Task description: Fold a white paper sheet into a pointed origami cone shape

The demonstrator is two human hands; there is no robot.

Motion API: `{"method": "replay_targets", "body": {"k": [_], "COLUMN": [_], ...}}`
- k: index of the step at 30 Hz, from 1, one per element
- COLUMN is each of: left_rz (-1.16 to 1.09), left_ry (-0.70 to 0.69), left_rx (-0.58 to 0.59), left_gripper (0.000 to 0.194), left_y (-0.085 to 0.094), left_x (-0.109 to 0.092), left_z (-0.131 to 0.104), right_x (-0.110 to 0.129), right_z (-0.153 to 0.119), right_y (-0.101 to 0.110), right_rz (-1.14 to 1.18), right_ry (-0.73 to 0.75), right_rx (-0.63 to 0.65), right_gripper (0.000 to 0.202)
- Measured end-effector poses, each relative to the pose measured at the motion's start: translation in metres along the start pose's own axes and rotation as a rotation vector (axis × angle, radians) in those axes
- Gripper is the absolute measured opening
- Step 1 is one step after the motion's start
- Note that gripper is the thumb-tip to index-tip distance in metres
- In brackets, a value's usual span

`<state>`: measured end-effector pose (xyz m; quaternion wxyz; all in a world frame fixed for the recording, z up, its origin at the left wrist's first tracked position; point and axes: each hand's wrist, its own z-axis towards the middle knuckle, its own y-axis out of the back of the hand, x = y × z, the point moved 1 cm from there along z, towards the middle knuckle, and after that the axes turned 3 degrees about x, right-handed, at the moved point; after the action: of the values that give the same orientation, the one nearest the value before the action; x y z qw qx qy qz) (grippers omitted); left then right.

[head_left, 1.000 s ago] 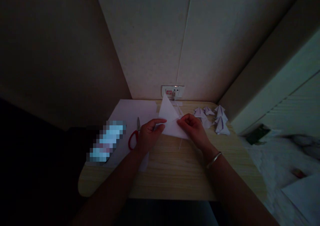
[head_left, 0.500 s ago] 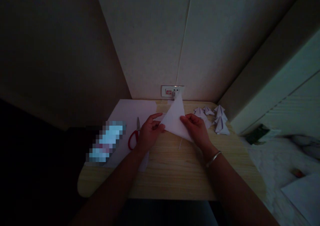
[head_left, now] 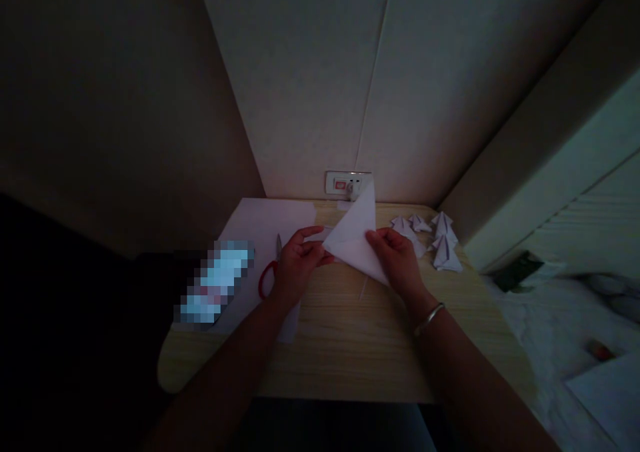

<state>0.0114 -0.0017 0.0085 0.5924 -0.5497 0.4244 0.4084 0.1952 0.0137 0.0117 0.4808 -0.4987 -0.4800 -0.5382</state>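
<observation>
A folded white sheet of paper (head_left: 357,235), roughly triangular with its point up, is held above the wooden table between both hands. My right hand (head_left: 400,259) pinches its right side, thumb in front and the other fingers mostly hidden. At the paper's left corner is my left hand (head_left: 301,262), thumb and fingers closed at the corner, the index finger stretched out. Red-handled scissors (head_left: 267,279) lie just left of my left hand, partly covered by it. Several small folded paper shapes (head_left: 445,252) stand to the right of my right hand.
White paper sheets (head_left: 280,215) lie on the left of the wooden table (head_left: 350,359), with a lit, blurred phone (head_left: 220,279) on them. A wall socket (head_left: 345,183) with a plug is behind the table. Another white sheet (head_left: 607,389) lies on the bedding at right.
The upper point of the paper has tilted slightly right. My left thumb has shifted off the front of the left corner, and more fingertips show below it. The view has moved slightly.
</observation>
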Motion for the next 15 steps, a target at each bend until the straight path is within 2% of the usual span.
{"method": "replay_targets", "body": {"k": [7,11,15], "left_rz": [-0.079,-0.001,0.024], "left_ry": [0.023,0.082,0.095], "left_rx": [-0.048,-0.054,-0.053], "left_gripper": [0.040,0.031,0.029], "left_y": [0.0031,0.0047,0.0039], "left_x": [0.0004,0.0040,0.0049], "left_z": [0.0002,0.0010,0.0017], "right_x": [0.0029,0.0045,0.0047], "right_z": [-0.0003,-0.0019,-0.0027], "right_y": [0.0018,0.0015,0.0000], "right_rz": [-0.017,-0.007,0.022], "right_ry": [0.027,0.042,0.053], "right_rx": [-0.054,-0.064,-0.067], "right_gripper": [0.030,0.029,0.029]}}
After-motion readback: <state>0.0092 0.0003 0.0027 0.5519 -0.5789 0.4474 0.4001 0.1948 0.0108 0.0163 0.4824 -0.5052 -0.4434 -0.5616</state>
